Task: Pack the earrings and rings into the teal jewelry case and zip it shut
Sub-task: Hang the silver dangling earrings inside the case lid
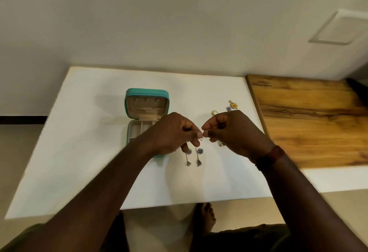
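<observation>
— Forearms reach up from the bottom edge and the hands meet mid-frame. What are they holding?
— The left grip (175, 132) and right grip (235, 132) are both clenched, thumb and forefinger pinching one thin wire (201, 138) between them, above the table (79, 152). It's too small to say what it is.
— And the case?
— The case (147, 100) sits left of centre. It's open, lid upright at the back, tray partly hidden behind the left grip.
— Earrings?
— A long earring (188, 157) and its twin (199, 156) lie side by side just below the hands, outside the case. A gold piece (233, 105) and a purple stud (228, 108) lie above the right grip, well apart from the case.
— Anything else?
— A wood top (308, 122) at the right, a red band (272, 155) on the right wrist, and a bare foot (206, 218) below the table's edge.
</observation>
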